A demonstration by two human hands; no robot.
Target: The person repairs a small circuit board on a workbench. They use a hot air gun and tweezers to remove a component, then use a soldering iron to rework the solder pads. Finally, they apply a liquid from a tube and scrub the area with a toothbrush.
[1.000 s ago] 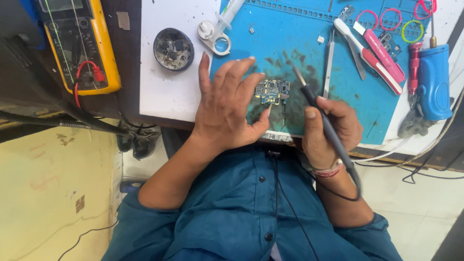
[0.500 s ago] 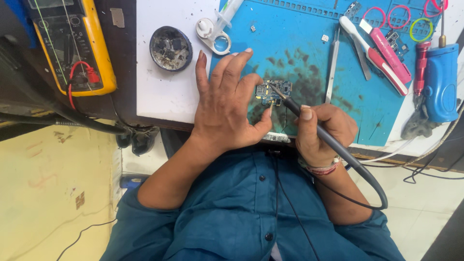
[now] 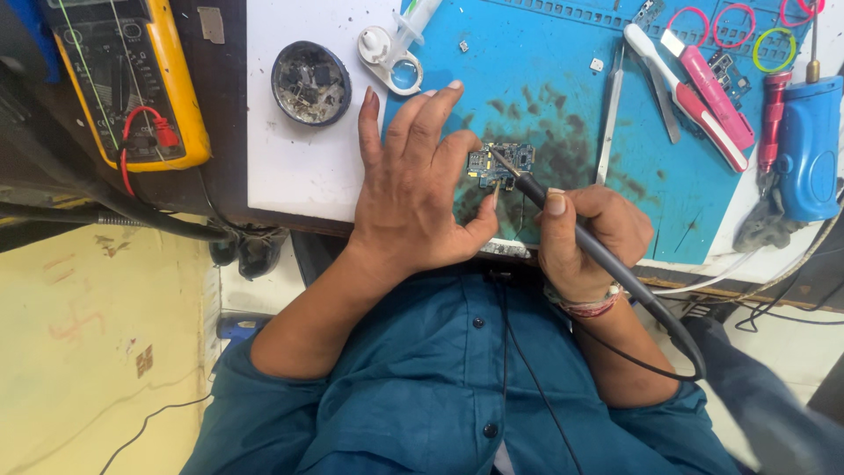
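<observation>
Step in hand, by my read: tip work on the small circuit board (image 3: 499, 164), soldering or reworking a joint near its middle. Next move calls for a steady tip on one pad, board pinned flat, no slip onto neighbouring parts

Places relative to the board, left to right:
- yellow multimeter (image 3: 132, 84) far left, red lead plugged in, lying on the dark bench edge
- round dish of scrap parts (image 3: 309, 83) left and up, on the white sheet (image 3: 299, 167)
- small white loupe (image 3: 391, 60) up-left, at the edge of the blue mat (image 3: 545, 79)
- left hand (image 3: 418, 189) directly left, fingers spread and slightly curled, fingertips touching the board's left edge, thumb tucked below it; not closed on anything, just pinning
- board itself on the stained dark patch of the mat, between both hands
- soldering iron (image 3: 563, 220) comes in from lower right, tip on the board's top face
- right hand (image 3: 585, 233) just right and below, closed in a pen grip on the iron, cable trailing off past the wrist
- metal tweezers (image 3: 608, 123) right, lying upright on the mat
- pink and white cutters (image 3: 694, 88) further right and up
- blue handheld tool (image 3: 809, 149) far right at the mat edge

Cannot tell whether the tip sits on a pad or a component, too small
</observation>
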